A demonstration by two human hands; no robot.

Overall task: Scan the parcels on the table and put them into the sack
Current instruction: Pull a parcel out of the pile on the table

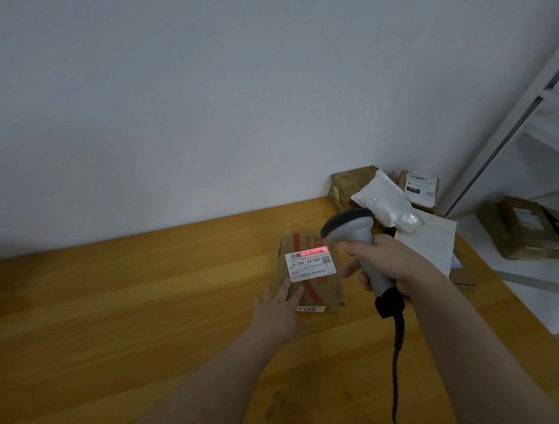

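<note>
My right hand is wrapped round the handle of the grey handheld barcode scanner. Its head is aimed down at the brown cardboard parcel, which lies flat on the yellow wooden table. My left hand is flat, fingers straight, pressing on the parcel's near left corner so it cannot slide.

The red scan line falls on the top barcode of the white shipping label, but sits toward its right end. I judge a clean read needs the line across the whole barcode, so I would tilt the scanner a little left and steady my wrist. I also mind that my left fingers do not cover the label.

The heap of other parcels lies near the wall, beyond the scanner. The sack is out of view.
</note>
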